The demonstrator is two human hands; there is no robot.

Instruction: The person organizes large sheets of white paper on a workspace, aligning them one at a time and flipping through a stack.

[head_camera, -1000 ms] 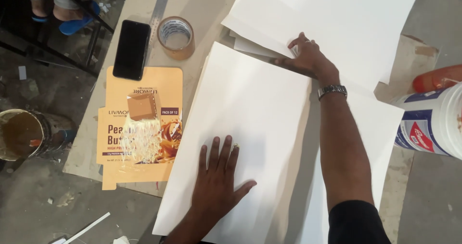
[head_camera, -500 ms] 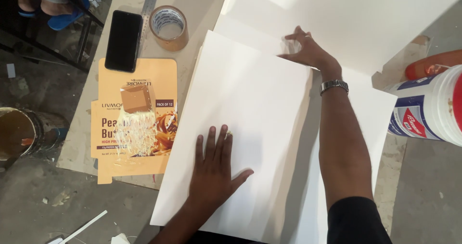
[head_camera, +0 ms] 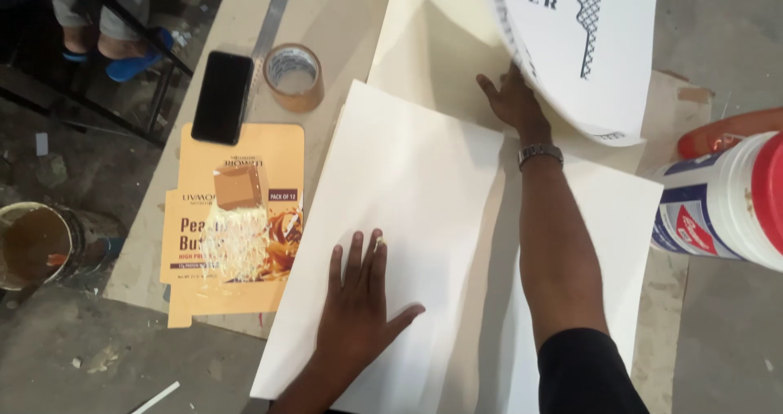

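The left hand [head_camera: 359, 287] lies flat and open, fingers spread, pressing on a large blank white sheet [head_camera: 408, 218] whose long axis runs from the near left edge of the table up toward the far right, its far corner pointing away from the person. The right hand [head_camera: 514, 100] reaches farther out, fingers curled around the edge of a printed white sheet [head_camera: 591, 47], which it lifts and bends over so that its dark lettering and a cross-hatched black pattern face up. More cream sheets [head_camera: 432, 47] lie beneath both, spread over the far and right part of the table. A metal wristwatch [head_camera: 540, 153] sits on the right wrist. Left of the blank sheet lies a flattened orange carton [head_camera: 236, 234] with a pale food picture, lying flat with its long axis near to far. A black phone [head_camera: 222, 96] overlaps its far edge, and a roll of brown tape [head_camera: 294, 75] sits just beside the phone. At the right edge stands a white tub with a red lid [head_camera: 726, 198], tilted in view
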